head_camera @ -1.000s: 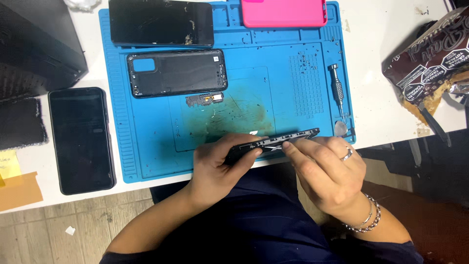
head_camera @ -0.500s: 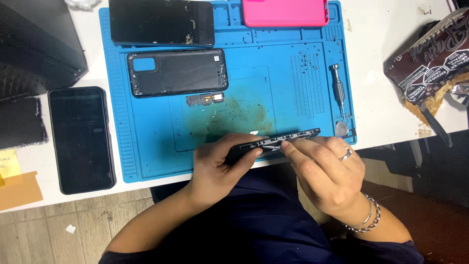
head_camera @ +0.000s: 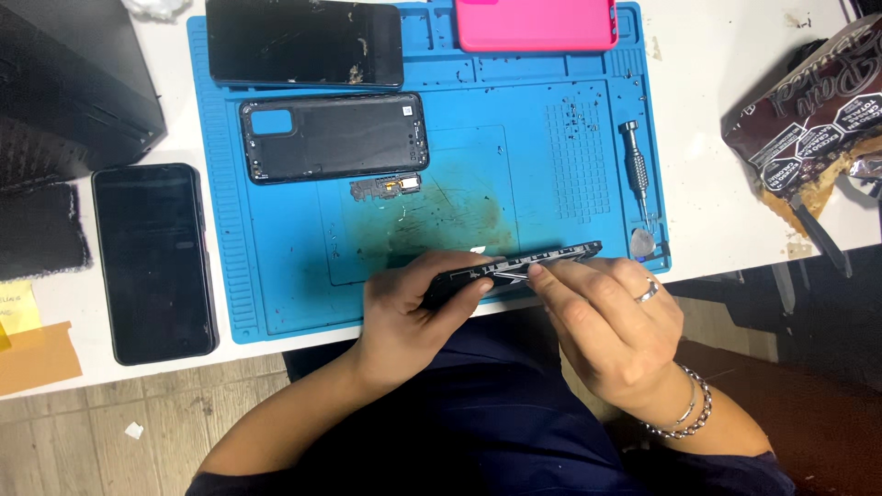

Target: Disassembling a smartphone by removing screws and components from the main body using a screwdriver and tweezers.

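Item: phone frame (head_camera: 542, 260), black, held on edge at lower centre of the frame, over the near edge of the blue mat (head_camera: 276, 276).
Your left hand (head_camera: 413, 312): fingers closed around the frame's left end.
Your right hand (head_camera: 606, 321): fingertips pinched together against the frame's upper edge; what they grip, you cannot tell.
Also on mat: back cover (head_camera: 335, 138), small black part (head_camera: 386, 187), pink case (head_camera: 536, 23), screwdriver (head_camera: 637, 179).
Left of mat: black phone (head_camera: 154, 262).

Pink case (head_camera: 536, 25) cut off by the top edge.
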